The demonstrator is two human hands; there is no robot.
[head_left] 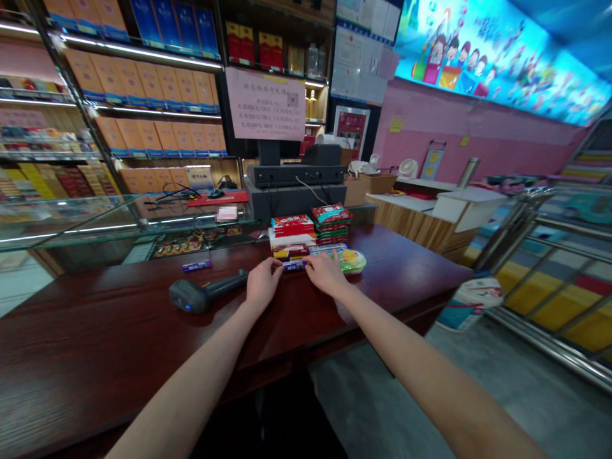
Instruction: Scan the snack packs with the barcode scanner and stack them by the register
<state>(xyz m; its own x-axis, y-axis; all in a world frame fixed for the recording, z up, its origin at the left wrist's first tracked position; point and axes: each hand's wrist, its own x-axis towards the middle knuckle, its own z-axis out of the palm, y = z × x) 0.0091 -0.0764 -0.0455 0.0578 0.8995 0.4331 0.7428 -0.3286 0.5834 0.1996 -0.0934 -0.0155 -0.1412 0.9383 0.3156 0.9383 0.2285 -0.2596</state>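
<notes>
Both forearms reach across the dark wood shop counter (pixel 143 331), palms down, its near edge well behind the wrists. The left hand (pixel 262 284) and right hand (pixel 326 273) rest just apart on the stacked snack packets (pixel 291 239); any grip cannot be told. A handheld barcode scanner (pixel 205 290) lies just left.

Barcode scanner (pixel 205 292) left of snack packs (pixel 291 239), both on counter (pixel 95 331).

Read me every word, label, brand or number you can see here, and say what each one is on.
Pink sign: printed lines beside a QR code, too small to read.
Snack packets: labels too blurred to read.
Wall notices: too small to read.
No text is clear enough to quote.
</notes>
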